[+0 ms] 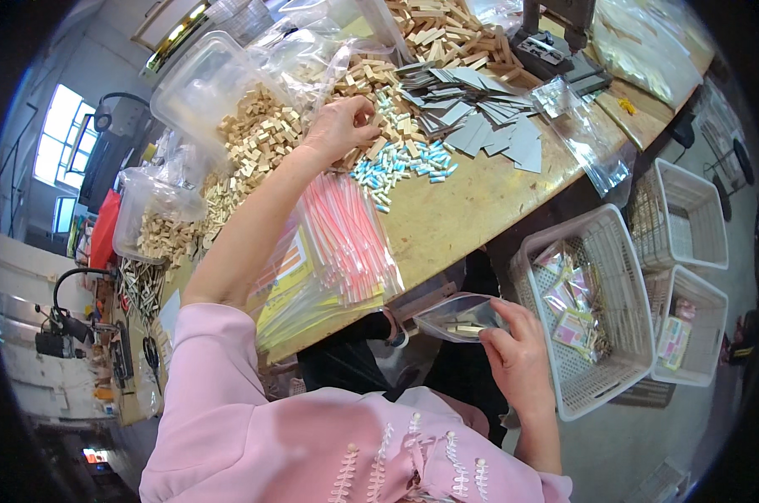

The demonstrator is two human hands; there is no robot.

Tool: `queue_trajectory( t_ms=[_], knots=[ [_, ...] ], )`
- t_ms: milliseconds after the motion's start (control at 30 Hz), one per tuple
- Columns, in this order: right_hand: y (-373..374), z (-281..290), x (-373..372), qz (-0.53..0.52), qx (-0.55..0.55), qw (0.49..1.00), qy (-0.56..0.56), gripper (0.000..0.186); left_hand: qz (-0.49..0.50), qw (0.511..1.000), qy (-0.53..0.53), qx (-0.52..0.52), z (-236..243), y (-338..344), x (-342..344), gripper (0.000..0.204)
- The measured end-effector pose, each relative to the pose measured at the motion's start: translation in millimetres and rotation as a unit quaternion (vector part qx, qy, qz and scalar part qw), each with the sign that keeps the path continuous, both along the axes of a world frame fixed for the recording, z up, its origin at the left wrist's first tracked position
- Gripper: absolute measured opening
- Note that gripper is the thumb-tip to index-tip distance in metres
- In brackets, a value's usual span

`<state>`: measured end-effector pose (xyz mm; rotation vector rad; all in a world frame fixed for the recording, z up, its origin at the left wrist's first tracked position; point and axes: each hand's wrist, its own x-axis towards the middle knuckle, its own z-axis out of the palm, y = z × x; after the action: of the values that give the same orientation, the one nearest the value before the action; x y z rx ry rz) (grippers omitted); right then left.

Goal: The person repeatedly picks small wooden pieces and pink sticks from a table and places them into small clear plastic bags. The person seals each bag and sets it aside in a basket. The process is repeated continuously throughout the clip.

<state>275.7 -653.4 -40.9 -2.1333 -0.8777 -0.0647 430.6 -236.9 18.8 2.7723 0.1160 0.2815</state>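
Note:
My left hand [339, 127] reaches over the table, its fingers curled down in a pinch at a heap of small wooden blocks [371, 77]. Whatever its fingertips hold, if anything, is hidden. Close by lie small blue-and-white pegs [405, 161] and, left of the wrist, a pile of short pale wooden pieces [260, 134]. Low in front of me, off the table's edge, my right hand [518, 348] grips a clear plastic bag [447, 312] between thumb and fingers. A few wooden pieces [467, 329] rest inside the bag.
Pink-striped plastic sleeves [346, 235] lie at the table's near edge. Grey flat plates [480, 117] and a dark metal machine [556, 50] stand farther back. White crates [602, 394] with filled packets sit on the floor at right. Clear tubs [197, 88] stand at left.

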Motion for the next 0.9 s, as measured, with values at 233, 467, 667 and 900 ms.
queue_trajectory(
  t_ms=[233, 467, 667, 900],
  knots=[
    [2, -5, 3, -0.004, -0.004, 1.000, 0.000, 0.013, -0.033, 0.997, -0.038, -0.066, 5, 0, -12, 0.022],
    [10, 5, 6, 0.017, 0.002, 1.000, -0.015, 0.013, -0.039, 0.999, -0.002, 0.006, -7, -18, -15, 0.026],
    [17, 17, 9, 0.030, 0.005, 0.999, -0.026, 0.013, -0.038, 0.973, 0.041, -0.225, 18, -38, -41, 0.019],
    [26, 23, 19, 0.038, -0.011, 0.999, -0.028, 0.012, -0.181, 0.905, 0.183, -0.337, 40, -134, -123, 0.015]
  ],
)
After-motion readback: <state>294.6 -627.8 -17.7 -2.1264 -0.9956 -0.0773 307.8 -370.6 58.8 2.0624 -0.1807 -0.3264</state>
